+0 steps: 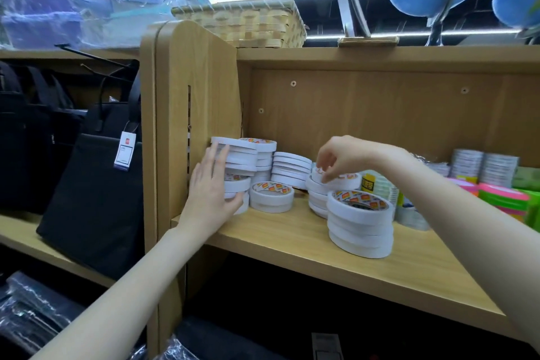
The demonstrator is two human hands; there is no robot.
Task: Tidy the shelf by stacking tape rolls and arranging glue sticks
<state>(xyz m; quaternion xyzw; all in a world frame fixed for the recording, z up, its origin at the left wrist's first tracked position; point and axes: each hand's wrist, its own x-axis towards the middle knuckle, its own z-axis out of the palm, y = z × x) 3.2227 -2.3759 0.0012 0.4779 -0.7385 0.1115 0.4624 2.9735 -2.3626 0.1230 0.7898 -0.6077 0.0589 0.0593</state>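
Pinching top white paper tape roll (336, 180), flat under right hand (340, 158) | left hand (211, 184) flat-fingered, steadying far-left leaning white stack (238, 172) | destination lies left.

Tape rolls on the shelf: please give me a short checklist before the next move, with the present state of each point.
1. Left hand steadies leaning stack with flat fingers: ok.
2. Leaning stack straight: not ok, upper rolls overhang.
3. Right hand pinches top roll: ok.
4. Front stack aligned: not ok, slightly staggered.
5. Single roll stacked: not ok, lies alone.
6. Glue sticks arranged: cannot tell.
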